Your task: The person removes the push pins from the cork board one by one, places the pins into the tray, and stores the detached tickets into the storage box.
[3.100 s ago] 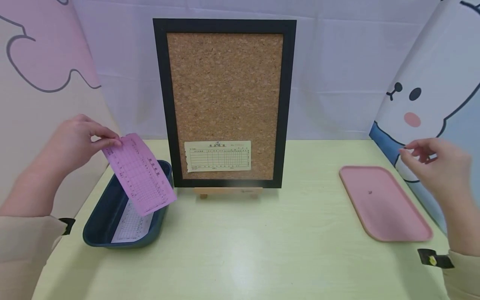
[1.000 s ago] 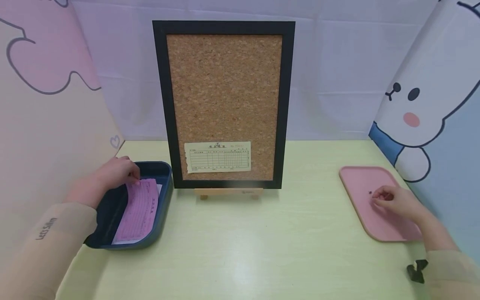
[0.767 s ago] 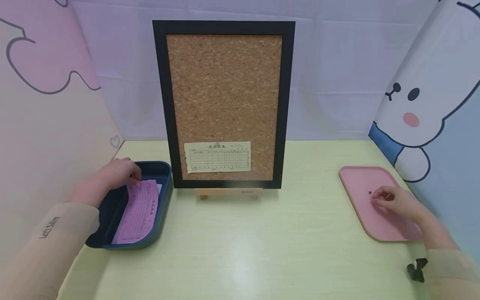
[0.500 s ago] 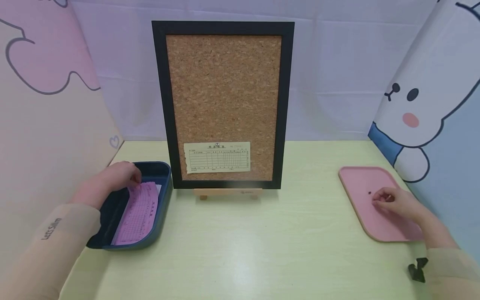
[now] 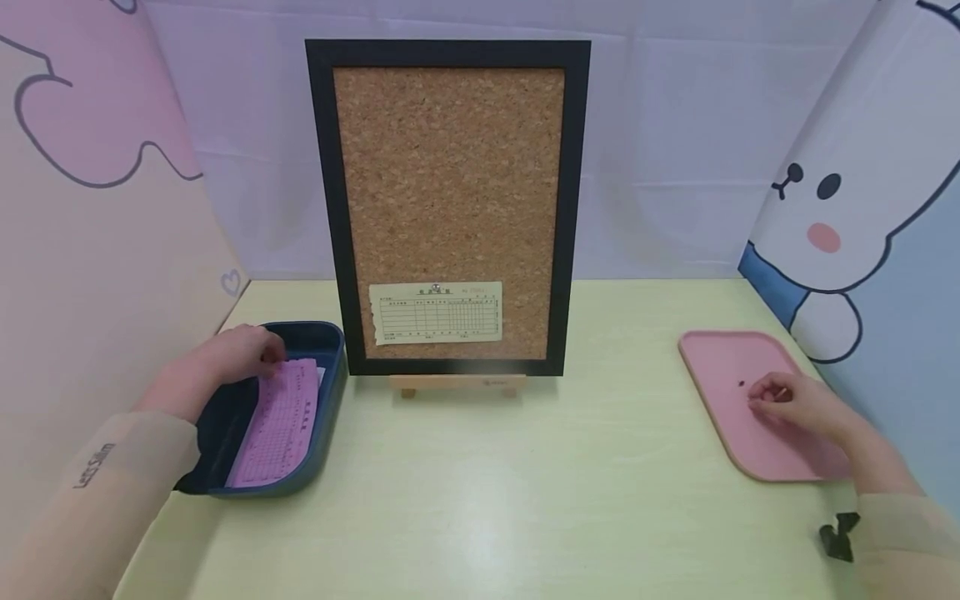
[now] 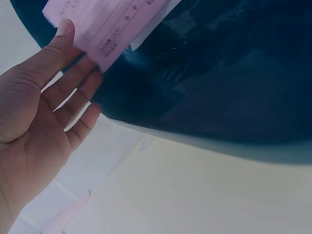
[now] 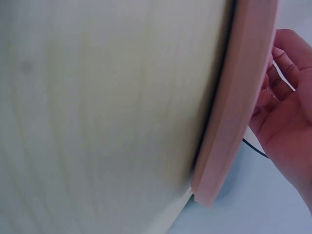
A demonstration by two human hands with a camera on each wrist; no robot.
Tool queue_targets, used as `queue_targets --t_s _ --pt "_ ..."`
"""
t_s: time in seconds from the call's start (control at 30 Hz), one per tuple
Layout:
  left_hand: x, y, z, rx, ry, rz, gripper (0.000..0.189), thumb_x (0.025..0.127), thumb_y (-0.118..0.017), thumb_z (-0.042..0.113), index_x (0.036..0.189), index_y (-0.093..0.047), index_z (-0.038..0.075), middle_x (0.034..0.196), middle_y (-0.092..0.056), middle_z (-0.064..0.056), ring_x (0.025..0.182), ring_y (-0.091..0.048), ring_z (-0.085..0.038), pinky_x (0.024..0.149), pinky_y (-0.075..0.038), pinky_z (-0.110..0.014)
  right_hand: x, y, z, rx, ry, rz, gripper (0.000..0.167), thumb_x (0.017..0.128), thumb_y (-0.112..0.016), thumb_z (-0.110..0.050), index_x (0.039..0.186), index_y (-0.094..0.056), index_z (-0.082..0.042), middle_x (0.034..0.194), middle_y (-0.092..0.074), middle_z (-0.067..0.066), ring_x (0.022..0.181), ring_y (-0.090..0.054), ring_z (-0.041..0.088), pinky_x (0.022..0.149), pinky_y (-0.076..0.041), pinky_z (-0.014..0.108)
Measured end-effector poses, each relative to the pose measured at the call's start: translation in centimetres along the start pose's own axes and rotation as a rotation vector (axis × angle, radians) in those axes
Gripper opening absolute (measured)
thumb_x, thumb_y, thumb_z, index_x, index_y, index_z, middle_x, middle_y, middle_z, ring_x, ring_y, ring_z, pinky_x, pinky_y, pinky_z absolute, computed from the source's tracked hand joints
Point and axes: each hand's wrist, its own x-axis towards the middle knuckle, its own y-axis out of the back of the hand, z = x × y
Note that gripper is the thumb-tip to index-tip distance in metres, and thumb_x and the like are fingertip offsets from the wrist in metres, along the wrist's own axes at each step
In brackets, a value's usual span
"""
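My left hand reaches into the dark blue bin and pinches the near-wall end of a pink receipt slip. In the left wrist view the thumb lies over the slip's edge with the fingers underneath. A white sheet peeks out below the slip. On the right, my right hand is low over the pink tray, thumb and fingertips together near its surface. Whether something tiny sits between them is hidden. Just left of these fingertips lies a small dark pin-like thing.
A black-framed cork board stands on a small wooden easel at the back. One pale yellow receipt is fixed low on it by a pushpin. Printed panels flank the pale table on both sides.
Since the oldest frame the left hand has lowered the pink slip into the bin, over the white sheet. The right hand has come down onto the tray. Over the last second both barely move.
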Motion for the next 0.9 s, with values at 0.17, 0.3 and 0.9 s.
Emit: queue_targets --t_s 0.17,0.3,0.9 --pt "0.0 0.2 0.8 0.027 -0.003 0.057 0.030 0.080 -0.074 0.013 0.105 -0.066 -0.003 0.098 -0.067 -0.018 0.089 -0.063 -0.032 0.081 -0.050 -0.048 -0.1 0.7 -0.5 -0.050 0.019 0.031 0.025 0.086 -0.069 -0.025 0.099 -0.063 -0.005 0.086 -0.059 0.001 0.072 -0.048 0.006 0.061 -0.044 0.022" --pt "0.1 0.6 2.0 0.085 0.045 0.109 0.050 0.081 -0.075 0.022 0.120 -0.057 -0.004 0.111 -0.061 -0.025 0.100 -0.058 -0.040 0.085 -0.045 -0.057 -0.3 1.4 -1.1 -0.068 0.039 0.068 0.024 0.086 -0.069 -0.027 0.098 -0.063 -0.007 0.086 -0.059 0.001 0.071 -0.047 0.004 0.060 -0.041 0.022" --pt "-1.1 2.8 7.3 0.081 0.177 0.398 0.056 0.088 -0.065 0.029 0.132 -0.046 -0.001 0.131 -0.043 -0.031 0.115 -0.041 -0.051 0.087 -0.034 -0.066 -1.5 3.6 -6.3 -0.097 0.060 0.231 0.027 0.087 -0.068 -0.028 0.102 -0.061 -0.007 0.089 -0.059 0.006 0.071 -0.042 0.007 0.056 -0.035 0.023"
